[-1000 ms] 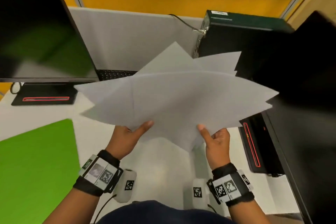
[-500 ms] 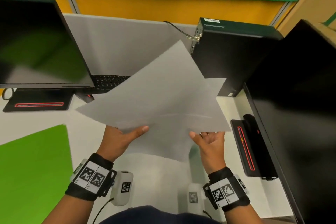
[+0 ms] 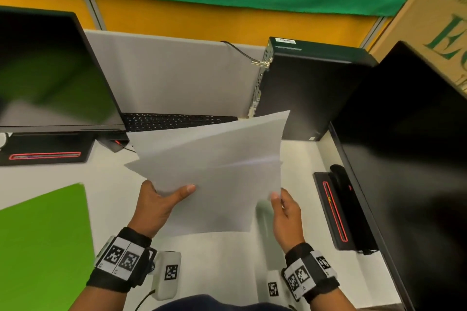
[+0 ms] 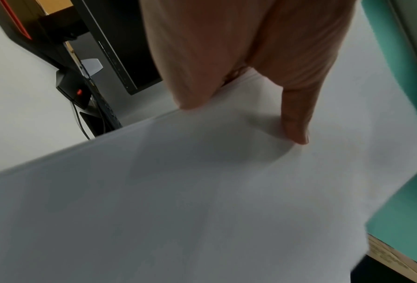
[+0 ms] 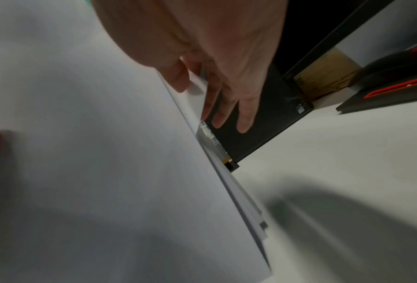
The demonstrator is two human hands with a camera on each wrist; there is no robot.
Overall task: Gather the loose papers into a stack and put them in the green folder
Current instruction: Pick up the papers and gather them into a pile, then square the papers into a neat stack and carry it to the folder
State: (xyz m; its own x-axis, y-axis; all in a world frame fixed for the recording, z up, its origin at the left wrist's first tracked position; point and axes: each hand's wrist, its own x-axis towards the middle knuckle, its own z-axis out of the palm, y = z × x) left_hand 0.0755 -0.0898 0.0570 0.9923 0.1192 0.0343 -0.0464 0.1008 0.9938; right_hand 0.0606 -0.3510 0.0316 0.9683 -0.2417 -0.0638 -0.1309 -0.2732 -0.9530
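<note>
We hold papers [image 3: 214,174] above the worktop | left hand [image 3: 156,206] pinches them, right hand [image 3: 286,212] fingers spread at their edge | folder [image 3: 43,235] lies left, nearer left hand

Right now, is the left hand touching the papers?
Touching. The left wrist view shows the left hand with its thumb pressed flat on top of the papers; the head view shows that thumb over their edge.

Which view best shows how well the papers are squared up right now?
The head view: the papers show whole, corners fanned, held by the left hand, the right hand against their right edge. The left wrist view shows only a blurred top sheet; the right wrist view shows the staggered right edges up close.
</note>
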